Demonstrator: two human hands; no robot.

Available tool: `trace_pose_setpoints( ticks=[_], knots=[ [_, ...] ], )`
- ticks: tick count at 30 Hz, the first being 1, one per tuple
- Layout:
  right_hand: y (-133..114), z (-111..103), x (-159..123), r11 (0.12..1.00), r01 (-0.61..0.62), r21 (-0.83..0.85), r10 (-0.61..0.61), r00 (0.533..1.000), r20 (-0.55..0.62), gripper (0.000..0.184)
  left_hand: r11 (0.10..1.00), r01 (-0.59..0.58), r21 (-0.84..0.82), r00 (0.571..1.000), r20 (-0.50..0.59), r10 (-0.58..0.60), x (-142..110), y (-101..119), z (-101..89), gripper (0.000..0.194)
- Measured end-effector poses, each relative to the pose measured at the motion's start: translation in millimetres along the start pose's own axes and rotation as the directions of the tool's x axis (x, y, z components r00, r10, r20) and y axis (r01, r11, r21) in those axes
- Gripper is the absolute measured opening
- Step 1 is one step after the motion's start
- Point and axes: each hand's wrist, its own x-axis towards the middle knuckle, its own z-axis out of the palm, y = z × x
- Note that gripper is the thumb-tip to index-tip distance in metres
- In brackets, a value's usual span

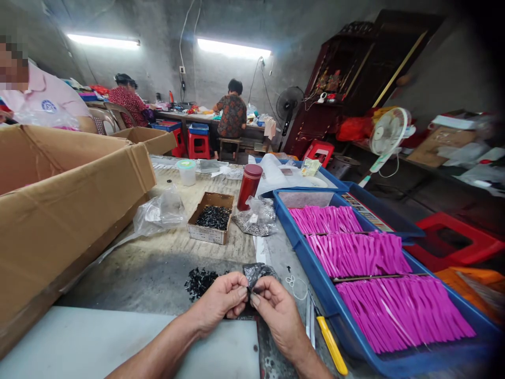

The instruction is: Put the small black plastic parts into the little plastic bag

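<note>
Two bare forearms (168, 342), two bare hands (219, 300)

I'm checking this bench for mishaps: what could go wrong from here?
The left hand and right hand pinch what looks like a small dark piece; it could slip and be hard to spot near the loose black pile.
The yellow-handled tool lies close to the right forearm, so a sideways sweep might knock it.
The small open box of black pieces might spill if bumped.
</note>
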Motion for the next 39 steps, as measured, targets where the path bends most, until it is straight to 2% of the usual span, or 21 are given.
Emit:
trace_pose_setpoints(
  ticks=[13,29,36,39],
  knots=[
    [2.1,0.1,-0.1,0.999,0.007,0.037,-0.007,1.0,0.018,0.013,1.0,0.0,0.022,1.0,0.005,0.0,-0.4,1.6,-0.2,0.025],
    [0.7,-0.6,-0.3,0.997,-0.04,0.067,0.038,0.999,0.023,0.022,0.999,-0.003,0.054,1.0,0.018,0.002,0.1,0.9,0.2,0.026],
    [-2.2,-0.2,-0.6,0.995,-0.062,0.074,0.058,0.997,0.058,0.022,0.961,-0.092,0.261,0.996,0.029,0.088,-1.8,5.1,2.5,0.026],
    [-4.0,-0.2,-0.3,0.994,-0.083,0.064,0.079,0.995,0.06,0.024,0.961,-0.084,0.262,0.996,0.044,0.075,-1.6,5.1,2.6,0.027]
  ],
)
